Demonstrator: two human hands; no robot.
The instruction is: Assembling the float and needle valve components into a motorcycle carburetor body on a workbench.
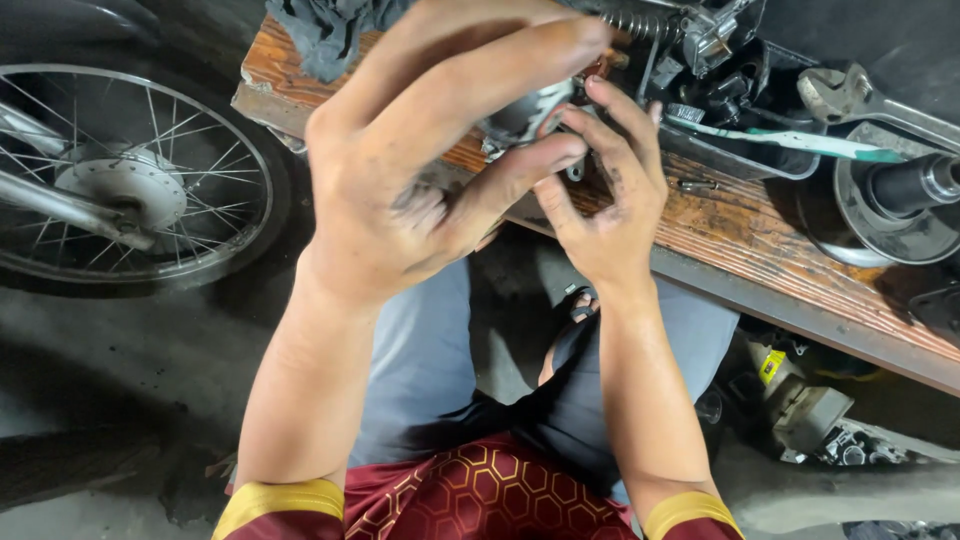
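My left hand (430,150) is raised close to the camera, fingers wrapped around a small grey metal engine part (520,115) that is mostly hidden behind it. My right hand (605,195) meets it from the right, its greasy fingertips pressed on the same part. Both hands hover over the near edge of a worn wooden workbench (740,235). My knees in grey trousers show below.
A spoked motorcycle wheel (125,185) stands at the left. On the bench lie a grey rag (330,35), a black tray (740,110) with a toothbrush (800,140), a wrench (850,95), a coil spring (640,22) and a round clutch-like assembly (890,205). Engine parts sit under the bench (810,415).
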